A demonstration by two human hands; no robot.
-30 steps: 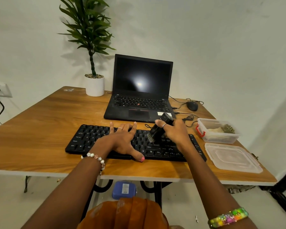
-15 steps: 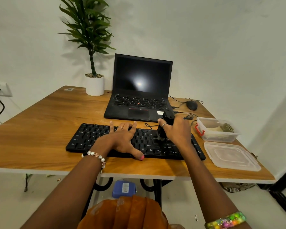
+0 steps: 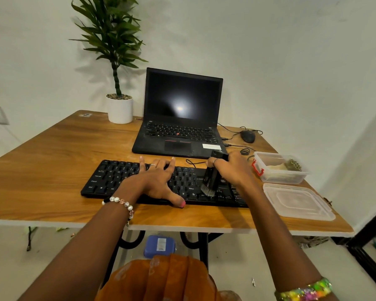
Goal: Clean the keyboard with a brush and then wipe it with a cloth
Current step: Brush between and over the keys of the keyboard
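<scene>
The keyboard (image 3: 161,183) lies flat near the front edge of the desk (image 3: 52,161), its cable running back toward the laptop (image 3: 180,118). The left hand (image 3: 154,181) rests palm-down on the middle of the keyboard, fingers straight and spread, thumb reaching to the front edge. The right hand (image 3: 232,168) grips the black brush (image 3: 212,174) by its handle, fingers curled round it. The brush stands nearly upright, tilted slightly, with its bristles touching the keys on the right part of the keyboard. A clear tub (image 3: 278,170) sits on the desk just right of the keyboard and holds a pale item that may be the cloth; this cannot be confirmed. The tub's lid (image 3: 297,202) lies flat on the desk in front of the tub. Behind the laptop's right side lies a mouse (image 3: 248,136). A potted plant (image 3: 117,61) stands at the rear of the desk, left of the laptop.
</scene>
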